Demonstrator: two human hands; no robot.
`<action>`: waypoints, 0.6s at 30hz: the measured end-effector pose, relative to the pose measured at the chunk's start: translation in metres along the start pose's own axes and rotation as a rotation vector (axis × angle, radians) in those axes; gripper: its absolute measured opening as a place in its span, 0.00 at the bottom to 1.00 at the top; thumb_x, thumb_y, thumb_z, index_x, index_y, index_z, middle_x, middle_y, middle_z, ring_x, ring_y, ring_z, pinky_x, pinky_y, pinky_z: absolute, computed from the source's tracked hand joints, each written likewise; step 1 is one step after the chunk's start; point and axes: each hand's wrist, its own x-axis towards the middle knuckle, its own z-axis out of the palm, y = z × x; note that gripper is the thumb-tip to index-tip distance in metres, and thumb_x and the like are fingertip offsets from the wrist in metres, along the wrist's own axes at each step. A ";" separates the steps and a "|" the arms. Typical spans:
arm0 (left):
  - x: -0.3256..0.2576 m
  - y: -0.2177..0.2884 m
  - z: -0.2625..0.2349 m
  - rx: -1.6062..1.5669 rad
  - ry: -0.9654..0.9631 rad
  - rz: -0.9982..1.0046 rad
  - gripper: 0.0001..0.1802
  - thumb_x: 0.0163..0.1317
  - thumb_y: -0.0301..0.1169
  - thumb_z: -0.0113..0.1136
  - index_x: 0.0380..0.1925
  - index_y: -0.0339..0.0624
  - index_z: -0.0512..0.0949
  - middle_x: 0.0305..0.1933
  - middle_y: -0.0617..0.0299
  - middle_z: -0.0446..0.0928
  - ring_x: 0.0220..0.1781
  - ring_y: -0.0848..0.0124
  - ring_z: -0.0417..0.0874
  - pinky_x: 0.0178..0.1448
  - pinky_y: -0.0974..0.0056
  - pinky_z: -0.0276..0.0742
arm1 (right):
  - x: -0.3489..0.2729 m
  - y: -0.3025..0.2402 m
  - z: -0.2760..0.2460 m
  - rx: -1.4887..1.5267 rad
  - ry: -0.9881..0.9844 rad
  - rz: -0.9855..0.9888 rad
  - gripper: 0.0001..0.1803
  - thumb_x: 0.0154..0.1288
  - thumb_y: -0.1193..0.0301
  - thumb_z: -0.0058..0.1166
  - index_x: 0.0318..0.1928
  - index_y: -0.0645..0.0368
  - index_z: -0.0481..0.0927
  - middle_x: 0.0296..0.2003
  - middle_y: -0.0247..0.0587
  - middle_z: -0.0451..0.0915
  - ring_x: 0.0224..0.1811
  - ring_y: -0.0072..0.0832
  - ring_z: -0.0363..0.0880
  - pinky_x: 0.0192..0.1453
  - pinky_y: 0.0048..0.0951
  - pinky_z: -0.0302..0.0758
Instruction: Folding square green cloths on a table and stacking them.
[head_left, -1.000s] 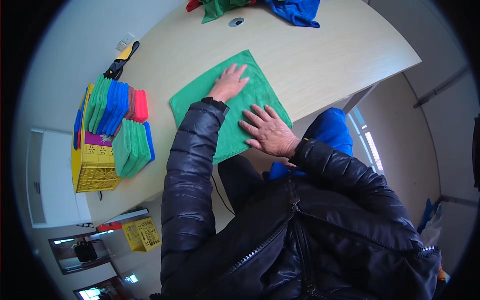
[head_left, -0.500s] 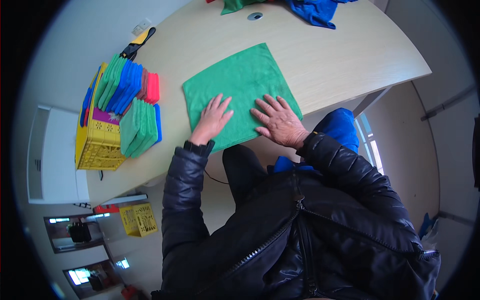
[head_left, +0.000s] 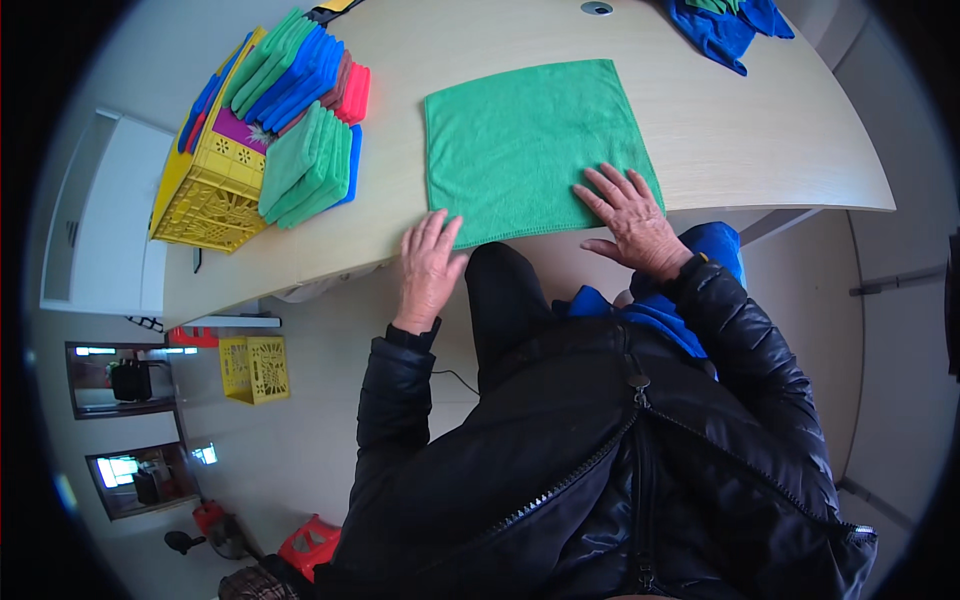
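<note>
Both hands sit at the near edge of the table (head_left: 760,150), palms down, fingers spread, gripping nothing. Left hand (head_left: 430,262) rests at the near left corner of the green cloth (head_left: 525,140), fingertips at its hem. Right hand (head_left: 632,212) lies flat on the near right corner. The cloth lies spread flat just beyond both hands (looks smoothed, no visible creases).

Judgement: flattening step about done; next move calls for pinching the near corners for a fold.

Further left of the left hand: stack of folded cloths (head_left: 305,110) on a yellow crate (head_left: 205,185). Far beyond the right hand: blue cloth pile (head_left: 725,25).
</note>
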 end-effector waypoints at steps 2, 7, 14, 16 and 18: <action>-0.004 -0.018 0.006 -0.033 0.073 -0.072 0.28 0.55 0.25 0.67 0.59 0.44 0.77 0.65 0.53 0.74 0.64 0.51 0.74 0.69 0.51 0.68 | -0.002 0.006 -0.004 -0.011 -0.019 0.016 0.37 0.63 0.60 0.64 0.71 0.50 0.67 0.73 0.44 0.63 0.78 0.45 0.56 0.80 0.51 0.54; -0.006 -0.026 0.011 -0.101 0.185 -0.062 0.18 0.52 0.20 0.66 0.46 0.40 0.82 0.54 0.56 0.80 0.55 0.53 0.79 0.62 0.53 0.74 | -0.024 0.044 -0.013 -0.020 -0.019 0.071 0.42 0.54 0.70 0.70 0.71 0.49 0.68 0.72 0.43 0.65 0.77 0.44 0.59 0.79 0.48 0.57; 0.007 -0.019 -0.018 -0.224 0.022 -0.096 0.10 0.55 0.24 0.67 0.39 0.41 0.82 0.49 0.57 0.80 0.53 0.55 0.79 0.62 0.53 0.73 | -0.035 0.043 -0.028 -0.056 -0.058 0.034 0.38 0.58 0.66 0.67 0.70 0.51 0.70 0.70 0.42 0.67 0.75 0.45 0.62 0.78 0.48 0.59; 0.015 -0.022 -0.033 -0.219 -0.037 -0.079 0.08 0.56 0.24 0.67 0.37 0.41 0.82 0.48 0.57 0.81 0.53 0.55 0.80 0.61 0.53 0.73 | -0.025 0.037 -0.041 -0.043 -0.072 0.039 0.37 0.60 0.65 0.67 0.69 0.51 0.70 0.70 0.42 0.67 0.74 0.45 0.62 0.78 0.48 0.59; 0.030 -0.029 -0.042 -0.284 -0.025 -0.182 0.12 0.62 0.28 0.64 0.45 0.40 0.81 0.54 0.53 0.79 0.57 0.52 0.79 0.64 0.53 0.72 | -0.011 0.031 -0.055 -0.026 -0.188 0.054 0.36 0.63 0.63 0.65 0.70 0.52 0.69 0.71 0.45 0.67 0.75 0.46 0.61 0.78 0.49 0.58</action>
